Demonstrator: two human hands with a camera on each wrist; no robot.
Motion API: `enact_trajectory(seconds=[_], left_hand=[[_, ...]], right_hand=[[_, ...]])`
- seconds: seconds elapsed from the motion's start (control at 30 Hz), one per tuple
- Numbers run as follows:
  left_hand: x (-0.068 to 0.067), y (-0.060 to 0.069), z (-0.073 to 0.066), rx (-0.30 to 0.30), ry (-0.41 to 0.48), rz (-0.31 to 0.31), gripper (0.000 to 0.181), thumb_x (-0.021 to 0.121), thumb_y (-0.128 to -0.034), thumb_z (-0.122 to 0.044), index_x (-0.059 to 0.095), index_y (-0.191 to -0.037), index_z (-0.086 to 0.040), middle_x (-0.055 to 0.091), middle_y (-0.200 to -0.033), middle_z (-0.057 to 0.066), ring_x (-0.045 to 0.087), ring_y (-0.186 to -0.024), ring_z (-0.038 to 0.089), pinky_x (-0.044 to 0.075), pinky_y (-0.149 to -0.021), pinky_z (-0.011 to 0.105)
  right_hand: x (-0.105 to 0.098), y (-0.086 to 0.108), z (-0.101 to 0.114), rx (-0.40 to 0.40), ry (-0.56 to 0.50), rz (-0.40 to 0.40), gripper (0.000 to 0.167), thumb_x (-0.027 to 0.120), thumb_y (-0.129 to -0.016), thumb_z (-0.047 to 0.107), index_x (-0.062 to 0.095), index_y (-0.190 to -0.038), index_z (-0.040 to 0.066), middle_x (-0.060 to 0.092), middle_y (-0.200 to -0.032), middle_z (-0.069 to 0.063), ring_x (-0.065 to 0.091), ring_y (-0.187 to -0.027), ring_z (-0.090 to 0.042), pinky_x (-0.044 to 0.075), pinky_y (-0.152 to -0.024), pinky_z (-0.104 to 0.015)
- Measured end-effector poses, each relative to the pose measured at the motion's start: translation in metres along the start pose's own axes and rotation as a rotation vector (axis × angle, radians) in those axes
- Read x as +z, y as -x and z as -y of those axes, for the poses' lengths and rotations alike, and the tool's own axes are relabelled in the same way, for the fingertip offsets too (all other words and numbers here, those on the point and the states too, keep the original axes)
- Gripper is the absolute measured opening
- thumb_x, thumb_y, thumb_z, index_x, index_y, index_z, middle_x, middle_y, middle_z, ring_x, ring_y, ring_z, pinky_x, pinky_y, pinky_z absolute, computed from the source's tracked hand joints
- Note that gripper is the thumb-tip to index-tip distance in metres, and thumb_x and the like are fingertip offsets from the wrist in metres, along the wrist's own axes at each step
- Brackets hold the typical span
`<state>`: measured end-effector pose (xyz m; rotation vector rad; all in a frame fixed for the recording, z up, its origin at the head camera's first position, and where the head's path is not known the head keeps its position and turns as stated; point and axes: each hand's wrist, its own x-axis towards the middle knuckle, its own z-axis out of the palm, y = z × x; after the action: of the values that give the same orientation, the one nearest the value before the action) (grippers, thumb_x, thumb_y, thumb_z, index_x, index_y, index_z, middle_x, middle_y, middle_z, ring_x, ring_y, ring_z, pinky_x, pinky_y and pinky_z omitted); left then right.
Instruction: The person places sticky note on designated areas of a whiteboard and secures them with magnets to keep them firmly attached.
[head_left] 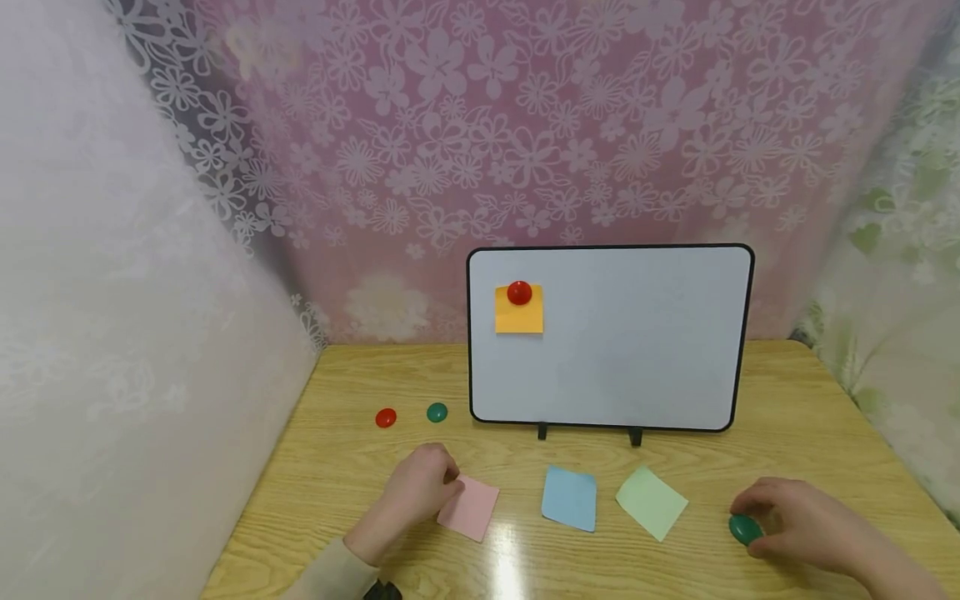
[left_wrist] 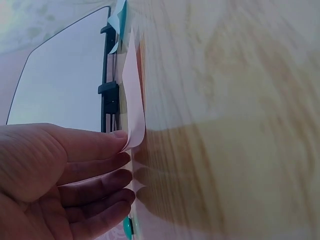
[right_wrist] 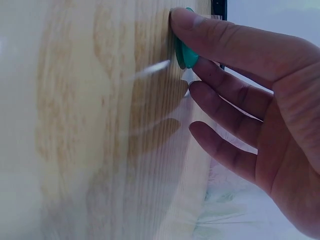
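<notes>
My left hand (head_left: 420, 483) pinches the corner of a pink sticky note (head_left: 471, 508) between thumb and forefinger; in the left wrist view the pink note (left_wrist: 133, 100) stands edge-on and curls at the pinched end. At the right of the table my right hand (head_left: 806, 525) grips a round green magnet (head_left: 745, 529) by its rim, and the right wrist view shows this green magnet (right_wrist: 186, 47) tilted up at the tabletop. A whiteboard (head_left: 637, 342) stands behind, bearing an orange sticky note (head_left: 519, 321) under a red magnet (head_left: 519, 292).
Between the hands lie a blue sticky note (head_left: 569, 498) and a light green sticky note (head_left: 652, 503). Left of the whiteboard, a second red magnet (head_left: 386, 417) and another green magnet (head_left: 437, 412) rest on the wooden table (head_left: 345, 375). Small black feet (head_left: 636, 437) hold up the board.
</notes>
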<state>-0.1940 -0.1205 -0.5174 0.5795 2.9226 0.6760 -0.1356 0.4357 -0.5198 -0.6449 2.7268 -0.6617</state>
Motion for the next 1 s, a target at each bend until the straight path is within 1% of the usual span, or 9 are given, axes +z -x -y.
enact_trajectory(seconds=[0.1,0.27,0.4,0.63,0.87,1.0], left_hand=[[0.0004,-0.0009,0.0001,-0.009,0.001,-0.003,0.009,0.086,-0.0891,-0.012,0.080,-0.084,-0.007,0.066,-0.086,-0.002,0.059,-0.079,0.012,0.055,-0.067,0.031],[0.0020,-0.0027,0.0022,-0.018,-0.025,-0.016,0.009,0.085,-0.0902,-0.014,0.081,-0.086,-0.007,0.065,-0.087,-0.003,0.058,-0.079,0.012,0.054,-0.067,0.031],[0.0023,-0.0025,0.0034,-0.019,-0.046,-0.033,0.008,0.085,-0.0905,-0.014,0.082,-0.087,-0.007,0.064,-0.085,-0.003,0.056,-0.077,0.012,0.053,-0.065,0.030],[0.0023,-0.0010,0.0039,-0.013,-0.058,-0.047,0.008,0.085,-0.0894,-0.012,0.081,-0.085,-0.007,0.063,-0.082,-0.003,0.055,-0.075,0.012,0.051,-0.064,0.029],[0.0020,0.0004,0.0038,-0.004,-0.071,-0.061,0.010,0.085,-0.0886,-0.011,0.079,-0.081,-0.008,0.060,-0.079,-0.004,0.052,-0.073,0.011,0.048,-0.062,0.027],[0.0017,0.0015,0.0037,-0.008,-0.072,-0.058,0.013,0.086,-0.0882,-0.014,0.077,-0.079,-0.009,0.062,-0.080,-0.003,0.053,-0.074,0.011,0.049,-0.063,0.028]], right_hand=[[0.0000,0.0006,-0.0006,-0.002,-0.006,0.000,0.040,0.094,-0.081,0.038,0.077,-0.111,0.017,0.071,-0.106,0.015,0.062,-0.092,0.003,0.057,-0.077,-0.028],[-0.0007,0.0005,-0.0004,0.008,-0.014,0.011,0.039,0.093,-0.083,0.037,0.076,-0.111,0.016,0.070,-0.106,0.016,0.062,-0.091,0.004,0.057,-0.077,-0.028],[-0.0008,0.0010,-0.0005,-0.016,-0.016,-0.001,0.038,0.094,-0.083,0.036,0.076,-0.110,0.016,0.070,-0.105,0.017,0.062,-0.090,0.004,0.057,-0.076,-0.028],[-0.0001,0.0015,-0.0004,-0.039,-0.017,-0.011,0.036,0.094,-0.083,0.033,0.076,-0.109,0.016,0.070,-0.104,0.018,0.063,-0.089,0.004,0.057,-0.074,-0.028],[-0.0003,0.0008,0.0023,0.016,-0.039,0.015,0.035,0.092,-0.085,0.036,0.076,-0.110,0.018,0.070,-0.103,0.020,0.062,-0.089,0.004,0.057,-0.074,-0.028],[0.0002,0.0014,0.0019,0.001,-0.052,0.006,0.035,0.091,-0.086,0.036,0.076,-0.111,0.018,0.069,-0.101,0.022,0.063,-0.089,0.004,0.057,-0.073,-0.027]])
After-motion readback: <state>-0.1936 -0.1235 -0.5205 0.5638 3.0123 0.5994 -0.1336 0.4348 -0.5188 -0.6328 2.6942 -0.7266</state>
